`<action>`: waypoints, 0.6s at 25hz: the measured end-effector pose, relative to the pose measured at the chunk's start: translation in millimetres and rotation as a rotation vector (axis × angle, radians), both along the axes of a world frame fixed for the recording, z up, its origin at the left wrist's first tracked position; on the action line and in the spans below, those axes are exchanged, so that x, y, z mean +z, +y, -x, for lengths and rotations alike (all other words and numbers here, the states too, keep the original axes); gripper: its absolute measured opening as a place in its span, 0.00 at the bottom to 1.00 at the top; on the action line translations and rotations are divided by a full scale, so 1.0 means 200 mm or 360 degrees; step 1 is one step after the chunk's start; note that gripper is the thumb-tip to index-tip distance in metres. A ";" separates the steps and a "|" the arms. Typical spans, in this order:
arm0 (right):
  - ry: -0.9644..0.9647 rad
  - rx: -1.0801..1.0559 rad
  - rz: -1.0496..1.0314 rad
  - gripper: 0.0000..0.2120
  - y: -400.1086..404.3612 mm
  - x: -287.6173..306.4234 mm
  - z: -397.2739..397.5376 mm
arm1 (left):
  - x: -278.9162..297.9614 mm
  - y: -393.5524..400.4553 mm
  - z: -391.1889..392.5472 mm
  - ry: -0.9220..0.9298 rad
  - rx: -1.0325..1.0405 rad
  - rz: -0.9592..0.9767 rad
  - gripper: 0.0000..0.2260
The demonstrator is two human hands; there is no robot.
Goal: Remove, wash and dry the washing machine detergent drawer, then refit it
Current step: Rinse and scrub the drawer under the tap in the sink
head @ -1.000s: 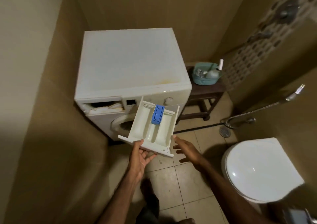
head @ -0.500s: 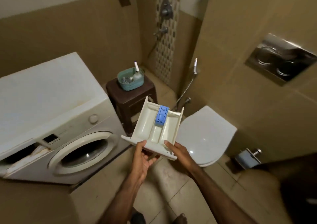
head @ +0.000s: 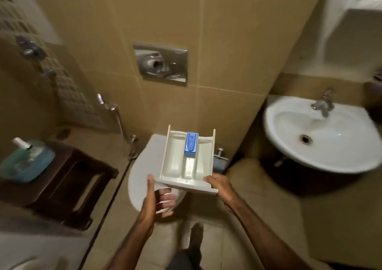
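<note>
The white detergent drawer (head: 177, 162), with a blue insert (head: 191, 142) in its middle compartment, is out of the machine and held level over the closed toilet. My left hand (head: 159, 195) holds the drawer's front panel at its left end, thumb on top and fingers underneath. My right hand (head: 219, 185) grips the right end of the same front panel. A corner of the white washing machine (head: 22, 265) shows at the bottom left. The white washbasin (head: 322, 137) with its tap (head: 322, 103) hangs at the right.
The closed toilet lid (head: 142, 166) lies right below the drawer. A dark wooden stool (head: 68, 185) carrying a teal basket (head: 29, 162) stands at the left. A hand sprayer hose (head: 117, 116) hangs on the wall and a flush plate (head: 161, 63) sits above the toilet. My foot (head: 196, 236) stands on the tiled floor.
The view has swung right, from the washing machine to the toilet and washbasin. The drawer travelled with it, and my right hand came to grip its front panel.
</note>
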State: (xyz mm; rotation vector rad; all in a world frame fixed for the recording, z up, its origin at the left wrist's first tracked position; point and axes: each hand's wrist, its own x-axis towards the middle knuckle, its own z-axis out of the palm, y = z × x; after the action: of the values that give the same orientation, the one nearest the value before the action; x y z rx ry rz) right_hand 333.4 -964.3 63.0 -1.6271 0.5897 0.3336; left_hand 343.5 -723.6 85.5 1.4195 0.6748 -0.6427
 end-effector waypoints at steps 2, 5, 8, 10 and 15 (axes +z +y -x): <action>0.0042 -0.0098 0.0023 0.12 -0.26 0.00 0.01 | -0.01 -0.19 -0.12 -0.0095 0.0115 -0.0409 0.40; 0.0059 -0.0238 0.0024 0.10 -0.61 0.05 0.03 | 0.01 -0.49 -0.35 -0.0396 0.0144 -0.0650 0.31; 0.0151 -0.0309 0.0028 0.09 -0.88 0.11 0.06 | 0.03 -0.80 -0.59 -0.0638 -0.0376 -0.0450 0.19; 0.0180 -0.0344 0.0012 0.07 -1.05 0.16 0.08 | 0.07 -1.06 -0.72 -0.0610 -0.0859 -0.0248 0.15; 0.0326 -0.0397 -0.0040 0.06 -1.45 0.25 0.08 | 0.15 -1.61 -0.87 -0.0394 -0.1426 0.0069 0.18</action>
State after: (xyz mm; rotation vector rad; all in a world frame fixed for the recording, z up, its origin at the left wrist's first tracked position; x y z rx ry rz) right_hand 316.7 -1253.5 112.5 -1.4853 0.9308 0.3231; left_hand 516.9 -1045.9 114.9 1.7046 -0.2146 -1.1299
